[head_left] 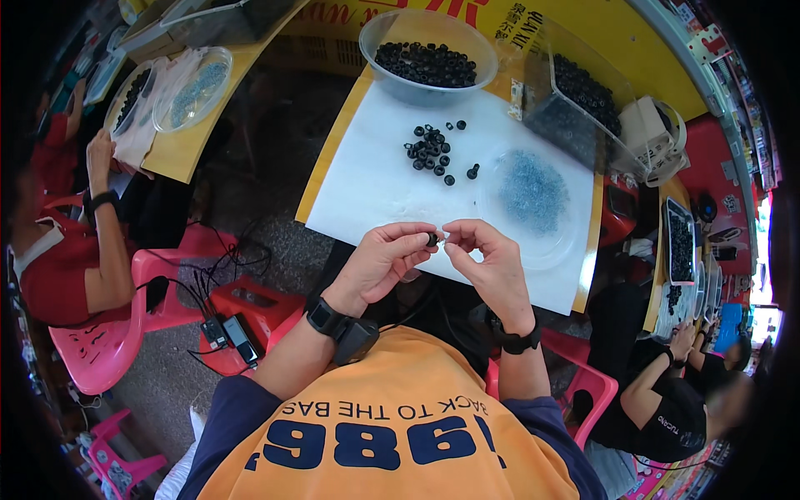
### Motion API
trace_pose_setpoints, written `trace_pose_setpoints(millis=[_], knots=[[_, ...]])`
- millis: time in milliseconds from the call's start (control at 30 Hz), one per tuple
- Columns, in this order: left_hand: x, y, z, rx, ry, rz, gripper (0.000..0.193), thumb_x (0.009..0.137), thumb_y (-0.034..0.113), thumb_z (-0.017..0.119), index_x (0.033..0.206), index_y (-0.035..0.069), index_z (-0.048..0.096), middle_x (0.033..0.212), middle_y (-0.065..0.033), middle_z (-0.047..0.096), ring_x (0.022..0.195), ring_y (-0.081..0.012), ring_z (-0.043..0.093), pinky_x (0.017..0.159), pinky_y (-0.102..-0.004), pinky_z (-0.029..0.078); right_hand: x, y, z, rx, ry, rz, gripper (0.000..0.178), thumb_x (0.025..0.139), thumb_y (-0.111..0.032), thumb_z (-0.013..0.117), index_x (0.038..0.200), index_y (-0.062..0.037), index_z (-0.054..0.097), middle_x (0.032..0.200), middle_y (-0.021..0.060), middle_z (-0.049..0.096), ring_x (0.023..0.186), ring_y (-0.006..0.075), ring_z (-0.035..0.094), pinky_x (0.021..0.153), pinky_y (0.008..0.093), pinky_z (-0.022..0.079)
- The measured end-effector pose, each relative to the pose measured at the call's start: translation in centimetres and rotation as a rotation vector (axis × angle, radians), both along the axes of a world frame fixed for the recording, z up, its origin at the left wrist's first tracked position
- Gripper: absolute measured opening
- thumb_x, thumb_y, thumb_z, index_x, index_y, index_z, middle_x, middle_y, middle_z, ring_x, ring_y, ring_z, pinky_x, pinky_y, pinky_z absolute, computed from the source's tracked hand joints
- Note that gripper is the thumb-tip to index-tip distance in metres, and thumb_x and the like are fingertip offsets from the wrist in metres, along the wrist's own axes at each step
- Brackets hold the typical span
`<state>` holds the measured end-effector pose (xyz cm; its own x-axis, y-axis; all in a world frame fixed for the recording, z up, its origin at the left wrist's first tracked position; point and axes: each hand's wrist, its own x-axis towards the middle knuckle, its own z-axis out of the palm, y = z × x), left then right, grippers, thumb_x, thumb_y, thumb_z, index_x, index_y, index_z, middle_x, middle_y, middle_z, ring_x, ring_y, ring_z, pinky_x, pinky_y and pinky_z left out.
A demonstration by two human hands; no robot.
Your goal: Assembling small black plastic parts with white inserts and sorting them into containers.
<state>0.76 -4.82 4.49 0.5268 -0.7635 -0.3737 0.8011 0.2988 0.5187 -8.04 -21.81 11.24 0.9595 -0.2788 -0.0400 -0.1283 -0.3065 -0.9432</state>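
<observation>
Over the near edge of the white-covered table, my left hand (379,262) pinches a small black round part (432,239) between thumb and fingertips. Close beside it, my right hand (492,262) pinches a tiny clear piece (444,236), too small to name. The two sets of fingertips almost meet. Beyond them lies a loose pile of small black round parts (428,151), with one taller black piece (472,172) standing apart. A shallow clear dish (557,257) of tiny pale-blue translucent pieces (533,192) sits to the right of the pile.
A clear bowl (375,73) of black parts stands at the table's far edge. A clear bin (575,137) of similar parts is at the far right. Other people sit at tables on both sides. Pink chairs (171,287) and a red stool (271,302) with cabled devices stand nearby.
</observation>
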Motion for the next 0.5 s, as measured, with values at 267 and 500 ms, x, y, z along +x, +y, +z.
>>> trace_pose_setpoints(millis=[267,500], knots=[[-0.13,0.22,0.0,0.027,-0.131,-0.056,0.026,0.095,0.009,0.066,0.12,0.002,0.067,0.104,-0.0039,0.07,0.092,-0.0093,0.066,0.068,-0.0204,0.051,-0.02,0.02,0.03,-0.029,0.046,0.047,0.024,0.085,-0.006,0.069,0.109,-0.001,0.068,0.083,0.0025,0.067,0.076,0.0097,0.059,0.072,0.0253,0.049],[-0.27,0.67,-0.7,0.004,-0.119,-0.073,0.022,0.095,0.006,0.064,0.116,0.0,0.067,0.105,-0.0053,0.069,0.093,-0.0106,0.066,0.077,-0.0238,0.055,0.17,0.16,-0.68,-0.069,0.016,0.058,0.028,0.084,-0.008,0.073,0.111,-0.0024,0.067,0.086,0.0027,0.066,0.075,0.0095,0.056,0.071,0.025,0.048]])
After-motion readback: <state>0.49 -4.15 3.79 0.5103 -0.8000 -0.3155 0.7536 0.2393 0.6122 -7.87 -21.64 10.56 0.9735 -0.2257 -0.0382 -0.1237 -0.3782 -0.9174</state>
